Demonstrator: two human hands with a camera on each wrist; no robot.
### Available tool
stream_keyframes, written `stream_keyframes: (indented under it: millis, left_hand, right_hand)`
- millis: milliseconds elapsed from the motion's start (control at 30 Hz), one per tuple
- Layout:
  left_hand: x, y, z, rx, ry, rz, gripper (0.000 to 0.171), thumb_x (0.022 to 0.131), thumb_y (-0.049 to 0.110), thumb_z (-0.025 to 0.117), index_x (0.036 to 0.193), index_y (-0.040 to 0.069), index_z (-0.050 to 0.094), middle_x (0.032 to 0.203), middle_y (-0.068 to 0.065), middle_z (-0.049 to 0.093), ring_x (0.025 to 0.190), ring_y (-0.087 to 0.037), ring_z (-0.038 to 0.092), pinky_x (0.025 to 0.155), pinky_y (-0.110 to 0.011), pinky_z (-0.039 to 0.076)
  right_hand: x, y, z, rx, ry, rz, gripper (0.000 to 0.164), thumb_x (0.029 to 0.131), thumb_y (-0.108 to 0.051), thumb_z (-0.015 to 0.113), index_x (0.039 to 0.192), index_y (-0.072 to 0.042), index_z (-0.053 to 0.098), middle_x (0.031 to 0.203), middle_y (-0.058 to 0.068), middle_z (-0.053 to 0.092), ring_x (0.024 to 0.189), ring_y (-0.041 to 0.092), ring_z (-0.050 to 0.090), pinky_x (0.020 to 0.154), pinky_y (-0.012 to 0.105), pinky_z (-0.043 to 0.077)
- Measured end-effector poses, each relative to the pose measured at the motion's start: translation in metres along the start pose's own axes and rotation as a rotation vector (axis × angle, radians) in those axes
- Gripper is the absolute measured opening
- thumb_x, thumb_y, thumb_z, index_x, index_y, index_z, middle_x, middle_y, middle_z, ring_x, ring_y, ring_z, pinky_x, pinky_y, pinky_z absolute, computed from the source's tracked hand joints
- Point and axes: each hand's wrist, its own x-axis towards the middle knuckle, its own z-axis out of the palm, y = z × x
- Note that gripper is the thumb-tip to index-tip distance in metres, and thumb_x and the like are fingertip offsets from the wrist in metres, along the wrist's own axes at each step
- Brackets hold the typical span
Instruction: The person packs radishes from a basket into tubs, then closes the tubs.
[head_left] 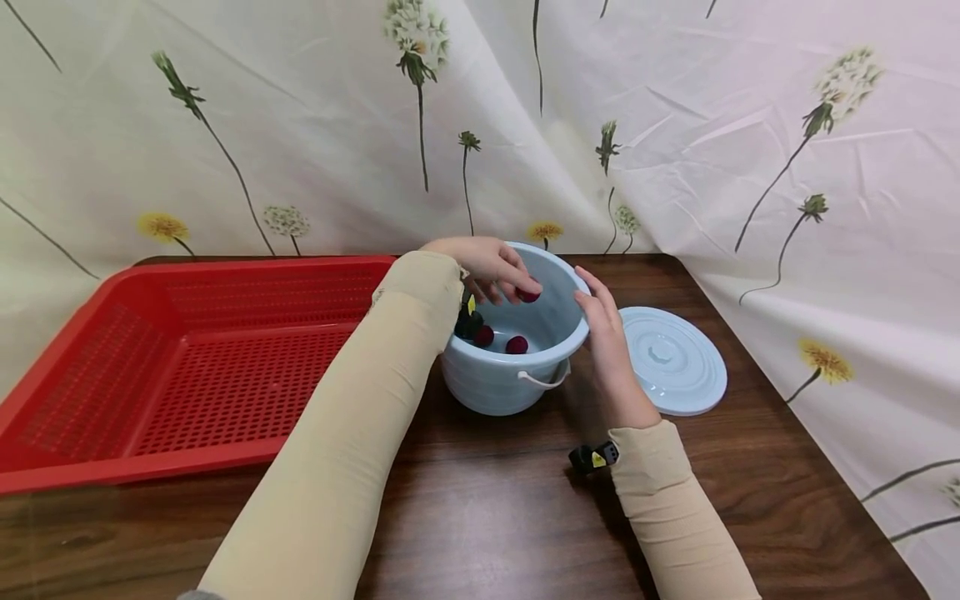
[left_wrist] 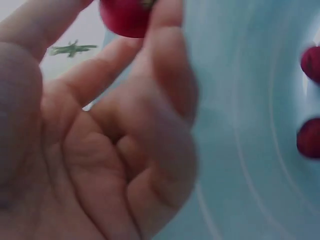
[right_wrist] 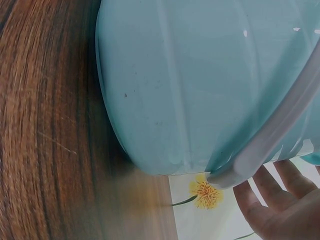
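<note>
My left hand (head_left: 487, 265) is over the inside of a light blue bucket (head_left: 495, 392), reaching in across its left rim. Its fingertips pinch a small, round, dark red fruit (left_wrist: 126, 16) with a brownish spot at its end. Two more dark red fruits (head_left: 517, 345) lie on the bucket's floor, near its front wall. My right hand (head_left: 609, 350) rests on the bucket's right rim, its fingers fairly straight against the outer wall in the right wrist view. A pale bucket handle (right_wrist: 270, 132) hangs down the outside, close to those fingers.
To the left stands a large red plastic basket (head_left: 225, 454) with a perforated floor. The round light blue lid (head_left: 675, 358) lies on the brown wooden table (head_left: 480, 517), right of the bucket. A flower-print cloth (head_left: 300, 125) hangs behind and along the right side.
</note>
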Motion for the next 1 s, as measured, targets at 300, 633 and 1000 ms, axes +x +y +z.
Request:
stream_keyframes:
  millis: [300,633,1000]
  left_hand:
    - [-0.006,0.003,0.005,0.03,-0.055,-0.047,0.028,0.096,0.031,0.065,0.113,0.009,0.063,0.105,-0.012,0.064,0.087,-0.021,0.062,0.092,-0.036,0.052]
    - [-0.002,0.0,0.003,-0.051,-0.057,-0.018,0.034,0.094,0.029,0.068,0.121,0.01,0.063,0.107,-0.01,0.066,0.094,-0.025,0.062,0.104,-0.048,0.047]
    - [0.006,-0.009,0.0,-0.069,-0.047,0.007,0.037,0.092,0.03,0.071,0.125,0.016,0.062,0.122,-0.016,0.068,0.083,-0.022,0.06,0.079,-0.033,0.053]
  right_hand:
    - [0.0,0.001,0.0,0.01,-0.007,-0.006,0.052,0.101,-0.035,0.043,0.152,-0.021,0.038,0.154,0.003,0.039,0.134,0.023,0.042,0.11,0.05,0.037]
    - [0.001,-0.001,0.0,0.003,-0.01,0.001,0.053,0.101,-0.037,0.042,0.152,-0.022,0.037,0.153,0.003,0.04,0.134,0.024,0.041,0.111,0.053,0.036]
    - [0.001,0.001,0.0,0.013,-0.008,0.002,0.051,0.101,-0.037,0.043,0.151,-0.025,0.039,0.152,0.002,0.041,0.133,0.024,0.043,0.11,0.052,0.037]
